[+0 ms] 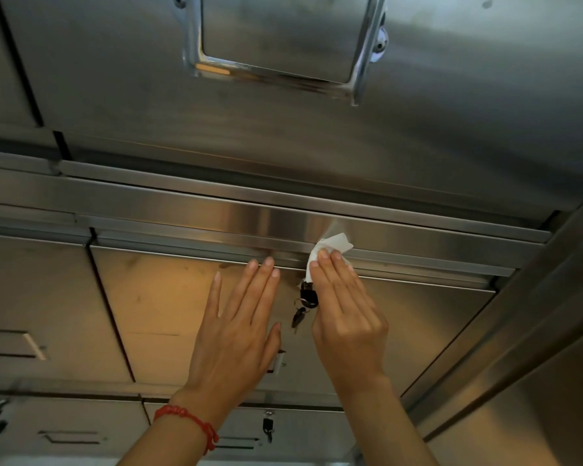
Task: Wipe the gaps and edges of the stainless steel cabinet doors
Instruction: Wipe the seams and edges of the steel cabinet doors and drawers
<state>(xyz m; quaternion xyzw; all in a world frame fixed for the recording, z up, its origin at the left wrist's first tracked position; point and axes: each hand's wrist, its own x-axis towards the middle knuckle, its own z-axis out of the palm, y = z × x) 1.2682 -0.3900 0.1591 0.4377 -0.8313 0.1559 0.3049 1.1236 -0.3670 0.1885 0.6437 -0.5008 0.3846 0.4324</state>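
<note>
A stainless steel cabinet door (169, 311) fills the middle of the head view, with a horizontal gap and ledge (196, 247) along its top edge. My right hand (344, 311) presses a white paper tissue (332, 245) with straight fingers onto that top edge. My left hand (239, 327) lies flat on the door front, fingers spread, its tips at the same edge. A red string bracelet (186, 422) is on my left wrist. Dark keys (305, 302) hang from the door's lock between my two hands.
Above is a larger steel door with a recessed chrome handle (276, 45). To the left stands another door (31, 297) with a recessed pull. Below, a lower row of doors carries another hanging key (268, 428). A steel frame post (519, 314) runs diagonally at right.
</note>
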